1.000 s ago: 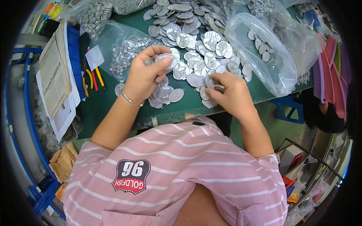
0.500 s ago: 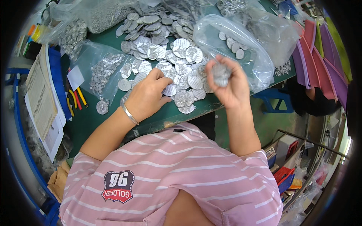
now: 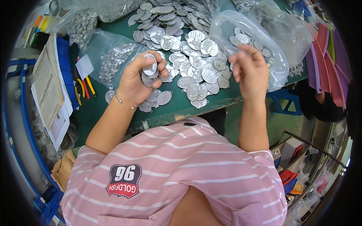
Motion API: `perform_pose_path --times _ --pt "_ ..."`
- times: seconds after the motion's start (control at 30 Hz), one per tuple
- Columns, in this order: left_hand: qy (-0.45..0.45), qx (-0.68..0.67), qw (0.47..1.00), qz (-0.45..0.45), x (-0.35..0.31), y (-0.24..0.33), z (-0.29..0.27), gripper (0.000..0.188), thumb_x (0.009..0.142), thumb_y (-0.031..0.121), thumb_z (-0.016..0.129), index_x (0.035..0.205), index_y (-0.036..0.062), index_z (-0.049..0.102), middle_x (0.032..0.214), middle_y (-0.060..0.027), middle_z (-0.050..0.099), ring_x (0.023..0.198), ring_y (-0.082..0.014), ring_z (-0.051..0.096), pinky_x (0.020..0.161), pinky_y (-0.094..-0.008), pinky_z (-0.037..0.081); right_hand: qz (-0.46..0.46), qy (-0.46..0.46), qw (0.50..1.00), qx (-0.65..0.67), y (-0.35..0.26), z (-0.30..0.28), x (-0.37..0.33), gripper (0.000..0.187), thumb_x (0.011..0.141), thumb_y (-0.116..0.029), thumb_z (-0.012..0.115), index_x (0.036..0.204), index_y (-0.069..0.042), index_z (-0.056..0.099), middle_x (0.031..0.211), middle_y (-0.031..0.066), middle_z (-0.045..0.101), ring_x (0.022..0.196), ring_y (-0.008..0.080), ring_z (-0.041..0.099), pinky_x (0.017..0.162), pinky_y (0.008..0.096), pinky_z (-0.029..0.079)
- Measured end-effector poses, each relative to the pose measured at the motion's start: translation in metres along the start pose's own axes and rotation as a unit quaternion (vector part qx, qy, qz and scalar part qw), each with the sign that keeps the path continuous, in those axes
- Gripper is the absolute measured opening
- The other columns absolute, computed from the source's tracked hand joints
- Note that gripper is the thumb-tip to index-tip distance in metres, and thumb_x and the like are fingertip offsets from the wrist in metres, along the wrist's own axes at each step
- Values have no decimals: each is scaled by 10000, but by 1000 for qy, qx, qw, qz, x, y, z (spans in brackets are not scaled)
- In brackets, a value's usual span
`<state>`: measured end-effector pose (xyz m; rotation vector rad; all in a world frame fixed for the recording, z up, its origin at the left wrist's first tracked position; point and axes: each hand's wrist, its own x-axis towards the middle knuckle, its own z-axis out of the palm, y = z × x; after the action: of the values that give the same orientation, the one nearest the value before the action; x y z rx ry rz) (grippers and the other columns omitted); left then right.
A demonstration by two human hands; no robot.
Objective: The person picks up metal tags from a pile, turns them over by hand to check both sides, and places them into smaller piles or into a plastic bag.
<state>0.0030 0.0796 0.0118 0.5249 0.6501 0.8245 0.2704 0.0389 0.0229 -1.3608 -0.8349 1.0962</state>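
Observation:
Several oval silver medals with small end loops are in my left hand, its palm turned up and its thumb and fingers closed round them. My right hand is at the near side of a clear plastic bag, its fingers loosely bent and apart, with nothing seen in them. Inside the bag lie several medals. Between my hands a spread of similar loose medals covers the green tabletop. A few medals lie beside my left wrist.
Behind the spread rises a heap of medals. At left are a clear bag of small metal pieces, pliers and hanging papers. Pink and purple sheets stand at right, near a blue stool.
My left hand has lifted off the spread, turned up, and now holds medals. My right hand no longer shows the medals it held and is now beside the bag, which has more medals inside.

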Motion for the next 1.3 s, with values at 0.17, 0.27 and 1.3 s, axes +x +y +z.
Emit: perform_pose_path --times 0.17,0.27,1.3 --pt "75 425 891 142 9 -2 -8 155 778 127 722 844 50 605 688 -4 555 596 -90 546 497 -226 427 -276 -83 845 -450 18 18 -30 251 717 -104 753 929 -14 654 782 93 602 676 221 591 657 291 487" --pt "22 641 733 228 10 -3 -8 233 709 128 773 878 39 638 806 -77 615 706 -210 606 608 -313 489 -253 -76 872 -411 23 19 -28 207 711 -85 750 884 -16 660 755 71 605 648 194 585 621 279 481" --pt "60 773 591 222 8 -3 -5 316 679 139 780 940 41 631 920 -125 578 809 -331 606 705 -388 506 149 -85 961 217 17 -24 -22 256 786 -52 658 1028 12 603 1057 125 591 898 214 580 731 334 495"
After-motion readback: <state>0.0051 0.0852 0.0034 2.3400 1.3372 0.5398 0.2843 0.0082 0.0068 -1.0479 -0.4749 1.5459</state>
